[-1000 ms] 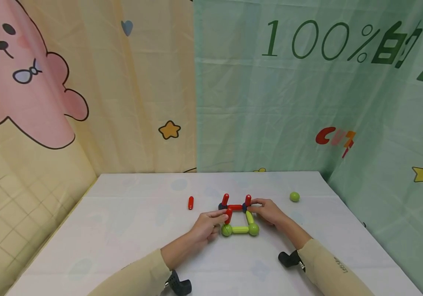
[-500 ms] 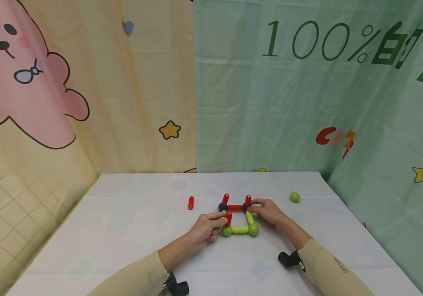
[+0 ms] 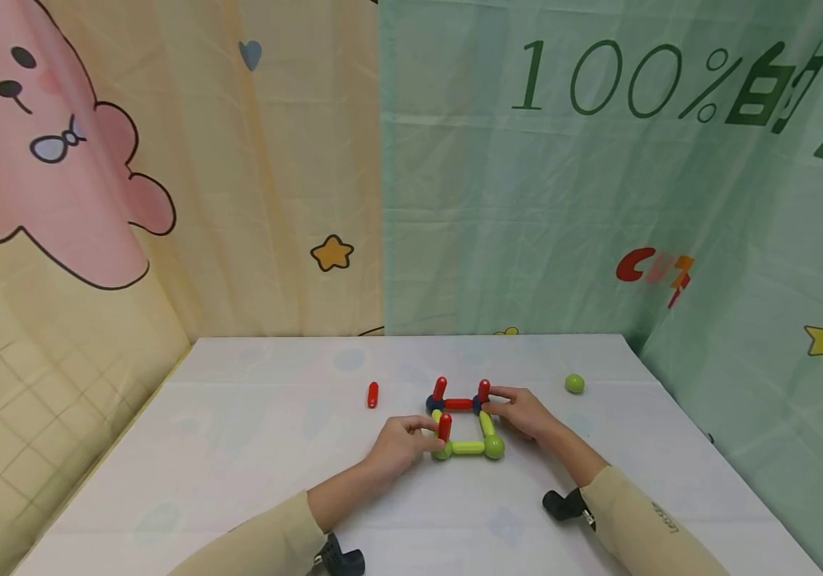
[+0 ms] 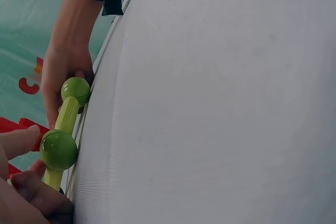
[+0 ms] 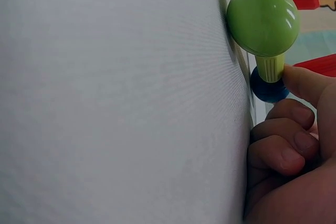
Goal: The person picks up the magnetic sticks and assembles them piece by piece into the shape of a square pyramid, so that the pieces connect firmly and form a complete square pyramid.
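A magnetic ball-and-rod frame lies on the table, with red rods standing up from several corners. At its front left corner, my left hand has thumb and fingers around the base of an upright red rod, where it meets a green ball. My right hand pinches the dark blue ball at the back right corner, its other fingers curled. A second red rod rises from that ball. Another green ball forms the front right corner. My left index fingertip is partly hidden.
A loose red rod lies behind the frame to the left. To the right, a loose green ball sits on the white table. Printed curtains hang behind the table's far edge.
The red rod in my left hand has come down onto the front left green ball and stands there. My left fingers have slid from its upper part to its base. My right hand stays put.
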Available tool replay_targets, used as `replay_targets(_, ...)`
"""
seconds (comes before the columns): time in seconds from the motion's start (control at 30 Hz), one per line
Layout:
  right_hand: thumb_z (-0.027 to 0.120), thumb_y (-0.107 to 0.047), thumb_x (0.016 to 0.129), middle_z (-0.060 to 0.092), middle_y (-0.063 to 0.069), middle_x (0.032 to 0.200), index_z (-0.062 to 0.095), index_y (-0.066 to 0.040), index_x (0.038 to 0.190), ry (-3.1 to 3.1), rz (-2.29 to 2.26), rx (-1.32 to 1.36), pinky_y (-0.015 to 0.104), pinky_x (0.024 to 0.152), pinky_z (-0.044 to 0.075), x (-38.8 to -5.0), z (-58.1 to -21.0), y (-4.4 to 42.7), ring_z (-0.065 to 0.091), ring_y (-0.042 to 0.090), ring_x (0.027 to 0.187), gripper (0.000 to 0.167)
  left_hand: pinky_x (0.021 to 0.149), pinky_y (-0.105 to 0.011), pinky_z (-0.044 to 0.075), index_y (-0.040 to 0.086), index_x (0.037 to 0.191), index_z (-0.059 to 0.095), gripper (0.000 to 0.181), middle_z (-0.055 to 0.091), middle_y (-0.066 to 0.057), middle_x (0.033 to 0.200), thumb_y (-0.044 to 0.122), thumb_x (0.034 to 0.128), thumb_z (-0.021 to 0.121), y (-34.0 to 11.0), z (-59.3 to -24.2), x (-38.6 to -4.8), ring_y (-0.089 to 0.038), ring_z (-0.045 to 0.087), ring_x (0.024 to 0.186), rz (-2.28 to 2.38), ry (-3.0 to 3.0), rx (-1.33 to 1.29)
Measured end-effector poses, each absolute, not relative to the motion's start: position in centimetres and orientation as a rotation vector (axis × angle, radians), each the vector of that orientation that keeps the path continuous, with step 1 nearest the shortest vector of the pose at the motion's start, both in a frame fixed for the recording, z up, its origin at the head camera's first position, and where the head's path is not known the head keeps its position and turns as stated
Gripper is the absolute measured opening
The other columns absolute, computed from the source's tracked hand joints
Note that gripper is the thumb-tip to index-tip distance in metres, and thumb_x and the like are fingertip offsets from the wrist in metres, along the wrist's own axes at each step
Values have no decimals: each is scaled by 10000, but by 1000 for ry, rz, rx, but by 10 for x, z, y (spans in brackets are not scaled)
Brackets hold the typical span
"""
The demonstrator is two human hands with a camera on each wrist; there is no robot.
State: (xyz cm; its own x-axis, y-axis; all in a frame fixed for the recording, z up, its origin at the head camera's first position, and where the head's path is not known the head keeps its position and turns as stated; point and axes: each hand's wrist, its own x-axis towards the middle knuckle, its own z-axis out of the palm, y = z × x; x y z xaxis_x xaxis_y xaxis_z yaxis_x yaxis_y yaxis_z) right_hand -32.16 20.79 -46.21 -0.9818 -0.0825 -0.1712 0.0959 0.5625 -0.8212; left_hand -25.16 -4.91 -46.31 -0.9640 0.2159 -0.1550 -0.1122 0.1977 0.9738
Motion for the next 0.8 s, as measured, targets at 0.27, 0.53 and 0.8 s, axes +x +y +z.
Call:
replay_targets(0.27, 724, -314, 905, 368, -31, 576, 628, -128, 1369, 2570, -1396, -1, 254, 472, 281, -322, -463, 211, 327, 138, 486, 510, 526, -239, 323, 146, 985, 751, 209, 466, 12, 653, 216, 808, 839, -43, -462, -250, -153, 423, 608, 1697, 2440, 78)
replay_targets(0.53, 727, -311, 900, 356, -14, 525, 667, -145, 1254, 2555, -1387, -24, 256, 436, 261, -319, -461, 217, 282, 149, 419, 395, 522, -241, 301, 151, 1042, 771, 213, 475, 3, 669, 206, 839, 808, -48, -459, -257, -154, 418, 612, 1654, 2507, 55)
replay_targets(0.8, 751, -313, 882, 368, -14, 556, 657, -138, 1157, 2579, -1346, -25, 260, 466, 272, -312, -460, 217, 304, 151, 462, 339, 586, -258, 345, 87, 1141, 751, 273, 505, -45, 797, 133, 872, 739, -55, -455, -265, -184, 458, 732, 1700, 2492, -8)
